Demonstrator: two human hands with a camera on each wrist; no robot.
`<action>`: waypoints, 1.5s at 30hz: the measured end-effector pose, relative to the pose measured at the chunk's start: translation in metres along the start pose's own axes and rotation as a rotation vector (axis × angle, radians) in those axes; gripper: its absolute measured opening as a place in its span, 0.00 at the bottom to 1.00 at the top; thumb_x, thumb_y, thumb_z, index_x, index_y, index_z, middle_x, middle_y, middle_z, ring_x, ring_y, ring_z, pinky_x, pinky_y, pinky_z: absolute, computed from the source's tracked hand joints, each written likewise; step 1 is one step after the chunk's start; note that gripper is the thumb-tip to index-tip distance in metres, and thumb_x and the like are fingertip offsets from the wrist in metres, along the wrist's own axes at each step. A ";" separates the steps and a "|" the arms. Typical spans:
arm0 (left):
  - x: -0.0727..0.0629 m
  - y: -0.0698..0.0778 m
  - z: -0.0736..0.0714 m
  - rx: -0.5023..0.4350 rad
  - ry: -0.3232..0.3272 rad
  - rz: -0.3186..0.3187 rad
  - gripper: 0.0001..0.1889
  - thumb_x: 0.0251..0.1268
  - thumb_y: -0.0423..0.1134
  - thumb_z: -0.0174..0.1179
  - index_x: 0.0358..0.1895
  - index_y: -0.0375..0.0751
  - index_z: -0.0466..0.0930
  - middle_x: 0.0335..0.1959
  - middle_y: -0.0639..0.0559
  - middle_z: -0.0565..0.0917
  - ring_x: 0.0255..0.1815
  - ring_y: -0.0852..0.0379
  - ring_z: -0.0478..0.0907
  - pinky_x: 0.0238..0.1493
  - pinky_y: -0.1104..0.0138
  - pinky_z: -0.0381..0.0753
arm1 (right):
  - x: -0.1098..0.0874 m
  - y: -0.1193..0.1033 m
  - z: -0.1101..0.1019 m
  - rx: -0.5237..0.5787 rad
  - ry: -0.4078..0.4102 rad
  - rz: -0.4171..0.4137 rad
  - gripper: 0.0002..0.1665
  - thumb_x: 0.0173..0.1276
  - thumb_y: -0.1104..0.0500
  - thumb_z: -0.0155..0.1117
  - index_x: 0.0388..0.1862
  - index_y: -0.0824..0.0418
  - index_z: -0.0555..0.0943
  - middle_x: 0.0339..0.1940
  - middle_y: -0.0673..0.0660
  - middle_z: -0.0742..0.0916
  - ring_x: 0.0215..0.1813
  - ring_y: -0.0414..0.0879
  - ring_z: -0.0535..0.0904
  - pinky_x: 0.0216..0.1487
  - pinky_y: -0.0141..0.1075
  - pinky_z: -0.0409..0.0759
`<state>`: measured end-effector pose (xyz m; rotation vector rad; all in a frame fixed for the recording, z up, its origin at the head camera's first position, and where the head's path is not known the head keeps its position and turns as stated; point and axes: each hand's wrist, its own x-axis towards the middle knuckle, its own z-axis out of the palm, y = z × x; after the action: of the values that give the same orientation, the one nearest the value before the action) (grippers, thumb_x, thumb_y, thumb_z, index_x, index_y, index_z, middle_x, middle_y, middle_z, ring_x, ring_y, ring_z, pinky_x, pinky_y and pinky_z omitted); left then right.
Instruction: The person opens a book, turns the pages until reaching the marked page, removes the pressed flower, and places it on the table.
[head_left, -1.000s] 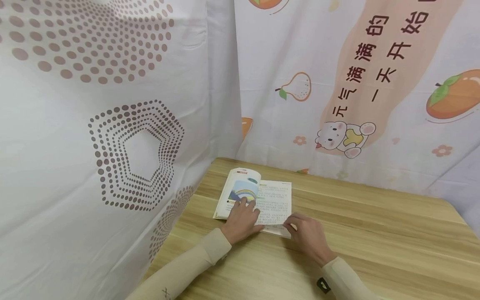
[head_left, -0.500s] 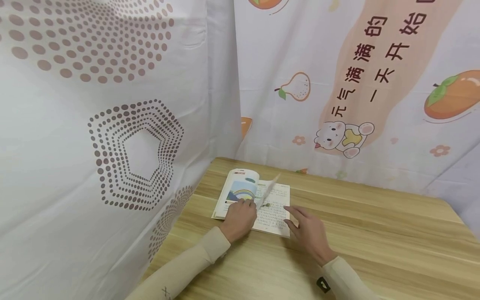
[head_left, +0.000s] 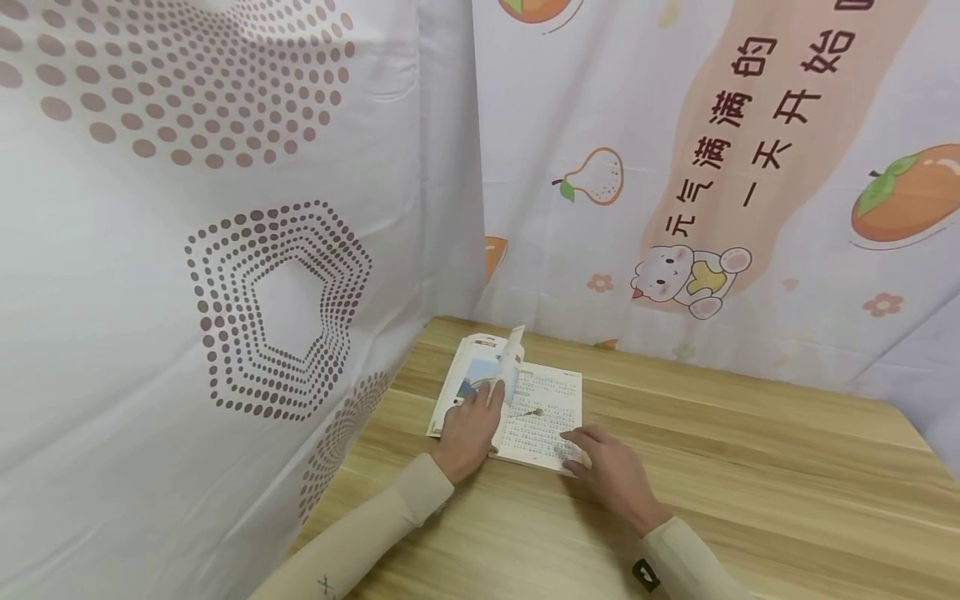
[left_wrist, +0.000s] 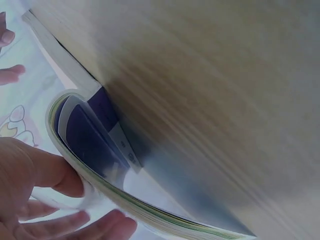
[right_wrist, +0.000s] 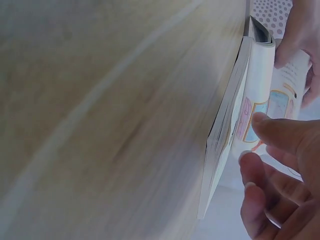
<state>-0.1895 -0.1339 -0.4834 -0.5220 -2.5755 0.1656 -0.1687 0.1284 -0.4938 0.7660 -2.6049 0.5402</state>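
Note:
An open book [head_left: 547, 429] lies on the wooden table, a coloured picture on its left page and printed text on its right. Between the two sides a page [head_left: 512, 350] stands half raised and curved. My left hand [head_left: 468, 429] rests on the left side near the spine, fingers extended over the paper. In the left wrist view its thumb lies along the curved page edges [left_wrist: 165, 221]. My right hand [head_left: 615, 473] is at the lower right corner of the book, fingers loosely bent. Thumb and fingertips stand apart in the right wrist view, with nothing gripped.
The wooden tabletop [head_left: 750, 467] stretches to the right of the book. A white curtain with dotted patterns [head_left: 277, 308] hangs along the left side. Behind the table hangs another curtain printed with fruit and writing [head_left: 600, 233].
A page has left my right hand and swung leftward, now standing near the spine. My left hand has shifted slightly left with its fingers straightened. My right hand stays by the right edge.

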 end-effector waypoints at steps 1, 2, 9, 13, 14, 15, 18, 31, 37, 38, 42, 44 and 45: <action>0.000 -0.001 0.000 0.010 -0.005 0.000 0.59 0.29 0.50 0.88 0.72 0.35 0.68 0.62 0.35 0.79 0.41 0.47 0.86 0.23 0.67 0.84 | 0.000 0.000 0.000 0.001 -0.006 0.001 0.26 0.54 0.56 0.84 0.53 0.55 0.88 0.50 0.55 0.89 0.45 0.53 0.88 0.40 0.47 0.87; 0.000 -0.001 0.000 0.017 -0.010 0.001 0.57 0.34 0.49 0.87 0.73 0.36 0.67 0.65 0.34 0.77 0.46 0.45 0.85 0.28 0.65 0.85 | 0.000 -0.001 0.000 0.000 -0.009 0.000 0.25 0.55 0.56 0.84 0.53 0.56 0.88 0.49 0.55 0.89 0.45 0.53 0.88 0.41 0.48 0.87; 0.002 -0.005 -0.002 0.030 -0.024 0.030 0.28 0.56 0.35 0.77 0.62 0.43 0.81 0.73 0.35 0.69 0.73 0.36 0.66 0.65 0.47 0.76 | 0.002 -0.002 0.001 -0.001 -0.048 0.030 0.20 0.57 0.55 0.82 0.48 0.55 0.89 0.47 0.54 0.90 0.44 0.53 0.88 0.41 0.49 0.86; 0.001 -0.006 -0.004 -0.016 -0.067 0.060 0.20 0.58 0.36 0.76 0.55 0.43 0.85 0.65 0.42 0.78 0.66 0.42 0.74 0.62 0.51 0.78 | 0.004 -0.001 0.001 0.009 -0.082 0.052 0.16 0.59 0.54 0.81 0.47 0.54 0.89 0.45 0.52 0.90 0.44 0.50 0.88 0.42 0.48 0.86; 0.000 -0.005 -0.004 -0.032 -0.074 0.062 0.20 0.59 0.37 0.76 0.54 0.43 0.85 0.63 0.43 0.80 0.62 0.44 0.76 0.58 0.53 0.81 | 0.005 -0.001 0.001 0.012 -0.085 0.056 0.16 0.60 0.54 0.80 0.46 0.54 0.90 0.45 0.52 0.90 0.43 0.50 0.88 0.42 0.47 0.86; 0.000 -0.005 -0.004 -0.042 -0.077 0.066 0.18 0.61 0.37 0.75 0.54 0.42 0.85 0.60 0.44 0.82 0.58 0.46 0.79 0.54 0.56 0.83 | 0.006 -0.001 0.002 0.014 -0.088 0.060 0.15 0.61 0.54 0.80 0.46 0.54 0.90 0.44 0.52 0.90 0.43 0.49 0.88 0.41 0.47 0.86; 0.001 -0.007 -0.003 -0.064 -0.061 0.081 0.14 0.65 0.36 0.70 0.54 0.42 0.86 0.54 0.47 0.85 0.49 0.51 0.81 0.42 0.62 0.85 | 0.008 0.000 0.003 0.024 -0.093 0.075 0.13 0.62 0.53 0.79 0.44 0.55 0.90 0.42 0.51 0.90 0.39 0.46 0.87 0.39 0.44 0.86; 0.001 -0.016 0.004 -0.093 0.021 0.134 0.12 0.64 0.32 0.62 0.48 0.37 0.88 0.43 0.47 0.87 0.39 0.52 0.82 0.35 0.68 0.85 | 0.034 -0.004 0.012 0.058 -0.203 0.097 0.08 0.67 0.55 0.75 0.45 0.53 0.90 0.29 0.42 0.87 0.30 0.34 0.77 0.32 0.34 0.77; 0.000 -0.019 0.005 -0.119 -0.001 0.146 0.11 0.70 0.37 0.61 0.50 0.36 0.87 0.48 0.45 0.86 0.44 0.49 0.83 0.41 0.66 0.86 | 0.051 -0.004 0.020 0.056 -0.223 0.035 0.07 0.66 0.57 0.76 0.43 0.52 0.91 0.27 0.42 0.87 0.28 0.33 0.76 0.30 0.32 0.76; 0.000 -0.020 0.004 -0.125 -0.011 0.150 0.12 0.72 0.39 0.61 0.51 0.36 0.86 0.50 0.45 0.86 0.46 0.49 0.83 0.43 0.65 0.86 | 0.053 -0.005 0.021 0.056 -0.222 0.023 0.07 0.66 0.57 0.76 0.43 0.51 0.91 0.27 0.42 0.87 0.27 0.33 0.76 0.29 0.32 0.76; -0.001 -0.022 0.005 -0.150 -0.029 0.157 0.14 0.73 0.42 0.62 0.53 0.36 0.86 0.53 0.44 0.86 0.49 0.48 0.83 0.48 0.63 0.85 | 0.062 -0.005 0.028 0.066 -0.226 -0.007 0.07 0.66 0.58 0.76 0.42 0.52 0.91 0.25 0.43 0.86 0.26 0.33 0.75 0.27 0.31 0.75; -0.001 -0.023 0.005 -0.162 -0.037 0.154 0.15 0.74 0.42 0.62 0.53 0.36 0.85 0.54 0.44 0.85 0.49 0.48 0.82 0.48 0.63 0.85 | 0.067 -0.005 0.031 0.075 -0.236 -0.012 0.06 0.66 0.59 0.75 0.42 0.51 0.91 0.25 0.43 0.86 0.25 0.33 0.75 0.27 0.32 0.75; -0.001 -0.023 0.005 -0.166 -0.039 0.152 0.15 0.74 0.42 0.62 0.53 0.36 0.85 0.54 0.44 0.85 0.49 0.48 0.82 0.47 0.64 0.85 | 0.068 -0.006 0.032 0.078 -0.241 -0.016 0.06 0.66 0.59 0.75 0.42 0.51 0.91 0.25 0.43 0.86 0.26 0.34 0.75 0.27 0.32 0.75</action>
<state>-0.1992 -0.1555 -0.4834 -0.7841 -2.6010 0.0132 -0.2268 0.0796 -0.4895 0.9278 -2.8083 0.5802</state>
